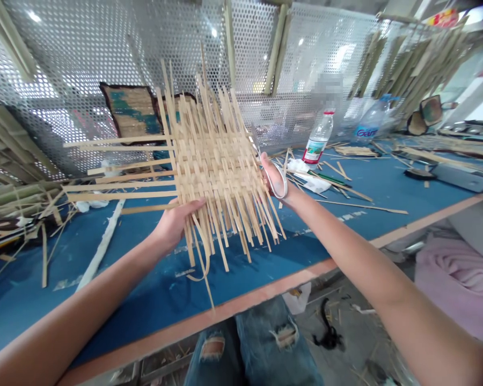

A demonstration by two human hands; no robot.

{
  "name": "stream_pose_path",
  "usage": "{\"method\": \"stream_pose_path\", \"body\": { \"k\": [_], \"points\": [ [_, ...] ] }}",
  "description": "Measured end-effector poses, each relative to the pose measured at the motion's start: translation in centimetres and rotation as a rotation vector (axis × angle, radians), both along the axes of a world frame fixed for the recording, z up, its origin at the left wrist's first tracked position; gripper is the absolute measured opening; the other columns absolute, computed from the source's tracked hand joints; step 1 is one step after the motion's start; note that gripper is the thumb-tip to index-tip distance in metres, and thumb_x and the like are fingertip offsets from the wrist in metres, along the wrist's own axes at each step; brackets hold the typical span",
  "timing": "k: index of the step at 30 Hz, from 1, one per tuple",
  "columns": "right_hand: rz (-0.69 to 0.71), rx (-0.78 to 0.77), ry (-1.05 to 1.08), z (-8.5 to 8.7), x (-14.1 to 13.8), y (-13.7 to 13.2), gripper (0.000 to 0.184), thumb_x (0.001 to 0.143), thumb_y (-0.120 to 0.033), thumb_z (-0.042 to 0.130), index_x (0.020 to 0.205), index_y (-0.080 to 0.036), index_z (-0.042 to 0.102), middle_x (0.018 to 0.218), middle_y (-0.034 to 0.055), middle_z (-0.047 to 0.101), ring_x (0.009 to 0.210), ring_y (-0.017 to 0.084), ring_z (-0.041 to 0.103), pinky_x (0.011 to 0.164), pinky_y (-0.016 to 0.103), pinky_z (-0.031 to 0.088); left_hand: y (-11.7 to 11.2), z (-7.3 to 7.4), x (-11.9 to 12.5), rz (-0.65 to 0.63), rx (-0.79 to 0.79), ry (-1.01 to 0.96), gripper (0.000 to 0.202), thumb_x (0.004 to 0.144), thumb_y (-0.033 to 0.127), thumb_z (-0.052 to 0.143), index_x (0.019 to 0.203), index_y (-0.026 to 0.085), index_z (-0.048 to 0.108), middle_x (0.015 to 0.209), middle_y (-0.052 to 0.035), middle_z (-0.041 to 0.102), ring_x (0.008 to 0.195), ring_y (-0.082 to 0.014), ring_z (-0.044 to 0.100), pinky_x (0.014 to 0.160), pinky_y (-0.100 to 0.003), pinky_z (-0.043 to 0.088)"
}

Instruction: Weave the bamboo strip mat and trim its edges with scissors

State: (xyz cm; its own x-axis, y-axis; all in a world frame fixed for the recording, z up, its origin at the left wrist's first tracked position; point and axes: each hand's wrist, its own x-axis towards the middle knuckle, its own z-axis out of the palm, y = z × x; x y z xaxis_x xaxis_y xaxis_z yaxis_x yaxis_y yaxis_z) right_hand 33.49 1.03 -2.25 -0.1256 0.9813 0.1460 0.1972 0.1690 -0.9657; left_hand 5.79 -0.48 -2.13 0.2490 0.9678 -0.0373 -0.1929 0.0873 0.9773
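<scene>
I hold a half-woven mat of pale bamboo strips (215,161) up in the air over a blue table (153,289). Loose strip ends stick out on every side. My left hand (175,222) grips the mat's lower left edge, thumb in front. My right hand (274,179) holds the mat's right edge and also carries a pair of scissors (279,182) with a white loop handle; the blades point up along the mat.
A plastic water bottle (317,138) stands behind the right hand, with loose strips and white scraps around it. Bamboo strips (20,198) pile at the left. A perforated metal screen (104,48) backs the table. A pink cloth (459,273) lies at the right.
</scene>
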Motion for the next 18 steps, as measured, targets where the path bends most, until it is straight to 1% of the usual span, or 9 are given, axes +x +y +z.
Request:
{"method": "stream_pose_path", "body": {
  "k": [3, 6, 8, 10, 12, 14, 16, 17, 18],
  "points": [
    [-0.097, 0.068, 0.023, -0.1, 0.3, -0.1, 0.088, 0.091, -0.090, 0.021, 0.112, -0.017, 0.065, 0.061, 0.0016, 0.059, 0.052, 0.018, 0.060, 0.050, 0.030, 0.051, -0.2, 0.2, 0.0, -0.021, -0.037, 0.013, 0.021, 0.069, 0.026, 0.082, 0.087, 0.014, 0.079, 0.080, -0.0116, 0.080, 0.078, -0.0356, 0.079, 0.071, -0.044, 0.068],
    [-0.187, 0.107, -0.026, -0.5, 0.6, -0.3, 0.085, 0.088, -0.094, 0.024, 0.099, -0.019, 0.063, 0.055, -0.0003, 0.053, 0.043, 0.015, 0.049, 0.044, 0.030, 0.045, -0.5, 0.4, 0.2, 0.000, -0.056, 0.011, 0.021, 0.070, 0.024, 0.081, 0.088, 0.014, 0.078, 0.078, -0.0109, 0.080, 0.078, -0.0343, 0.079, 0.072, -0.042, 0.068],
    [-0.233, 0.111, -0.041, -0.7, 0.6, -0.3, 0.082, 0.085, -0.095, 0.026, 0.092, -0.021, 0.061, 0.050, -0.0013, 0.048, 0.041, 0.016, 0.044, 0.042, 0.032, 0.044, -0.6, 0.5, 0.3, 0.023, -0.082, 0.018, 0.019, 0.071, 0.023, 0.080, 0.087, 0.014, 0.078, 0.076, -0.0103, 0.079, 0.076, -0.0335, 0.079, 0.068, -0.041, 0.068],
    [-0.236, 0.106, -0.039, -0.7, 0.5, -0.3, 0.078, 0.084, -0.096, 0.029, 0.087, -0.023, 0.059, 0.049, -0.0012, 0.046, 0.041, 0.017, 0.045, 0.043, 0.033, 0.045, -0.4, 0.9, 0.1, 0.035, -0.101, 0.045, 0.016, 0.073, 0.025, 0.078, 0.086, 0.015, 0.078, 0.072, -0.0096, 0.078, 0.072, -0.0324, 0.078, 0.062, -0.040, 0.067],
    [-0.206, 0.094, -0.017, -0.6, 0.5, -0.3, 0.078, 0.083, -0.096, 0.029, 0.085, -0.024, 0.057, 0.048, -0.0016, 0.045, 0.041, 0.017, 0.047, 0.044, 0.033, 0.046, 0.3, 1.6, -0.7, 0.024, -0.109, 0.104, 0.014, 0.076, 0.027, 0.076, 0.082, 0.014, 0.077, 0.066, -0.0087, 0.075, 0.065, -0.0305, 0.076, 0.056, -0.037, 0.065],
    [-0.140, 0.059, 0.025, -0.3, 0.7, -0.4, 0.080, 0.082, -0.098, 0.024, 0.084, -0.024, 0.056, 0.047, -0.0027, 0.044, 0.040, 0.017, 0.048, 0.046, 0.033, 0.049, 1.4, 2.7, -2.2, 0.000, -0.124, 0.179, 0.017, 0.077, 0.028, 0.076, 0.078, 0.012, 0.075, 0.060, -0.0089, 0.071, 0.058, -0.0285, 0.073, 0.052, -0.035, 0.063],
    [-0.014, 0.000, 0.070, 0.2, 1.0, -0.6, 0.084, 0.082, -0.098, 0.019, 0.085, -0.024, 0.057, 0.048, -0.0034, 0.044, 0.041, 0.017, 0.049, 0.051, 0.034, 0.054, 2.7, 4.1, -4.5, 0.008, -0.153, 0.221, 0.020, 0.076, 0.028, 0.075, 0.076, 0.008, 0.073, 0.060, -0.0126, 0.071, 0.051, -0.0271, 0.070, 0.047, -0.034, 0.061],
    [0.061, -0.029, 0.083, 0.4, 1.1, -0.7, 0.084, 0.082, -0.098, 0.018, 0.086, -0.024, 0.057, 0.050, -0.0035, 0.046, 0.042, 0.016, 0.049, 0.055, 0.035, 0.056, 3.2, 4.9, -5.8, 0.025, -0.173, 0.251, 0.024, 0.075, 0.029, 0.075, 0.077, 0.005, 0.073, 0.060, -0.0151, 0.071, 0.048, -0.0270, 0.068, 0.044, -0.034, 0.059],
    [0.135, -0.056, 0.087, 0.6, 1.3, -0.8, 0.084, 0.083, -0.097, 0.018, 0.087, -0.023, 0.057, 0.052, -0.0036, 0.047, 0.044, 0.016, 0.050, 0.059, 0.035, 0.057, 3.7, 5.6, -7.2, 0.046, -0.219, 0.295, 0.029, 0.074, 0.032, 0.076, 0.079, 0.004, 0.072, 0.061, -0.0170, 0.071, 0.048, -0.0292, 0.069, 0.044, -0.036, 0.060]
  ]
}}
